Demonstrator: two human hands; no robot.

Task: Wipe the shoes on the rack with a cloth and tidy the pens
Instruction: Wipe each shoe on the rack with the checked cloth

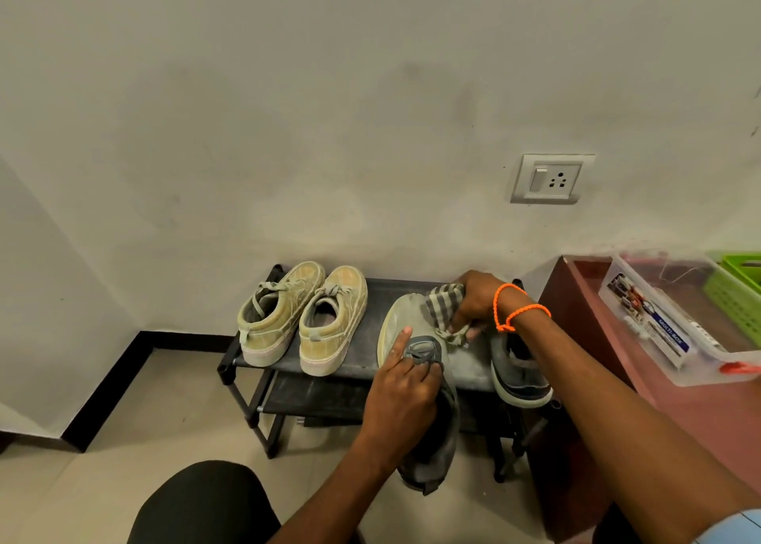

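My left hand grips a grey shoe, tipped on its side so its pale sole faces up, held over the front of the black shoe rack. My right hand, with orange cord around the wrist, holds a checked grey cloth against the toe end of that sole. The matching grey shoe stands on the rack's top shelf at the right. A pair of tan sneakers stands at the shelf's left.
A reddish-brown table stands right of the rack, bearing a clear plastic box and a green basket. A wall socket sits above the rack. My dark-clothed knee is at the bottom left. Pale floor tiles lie in front.
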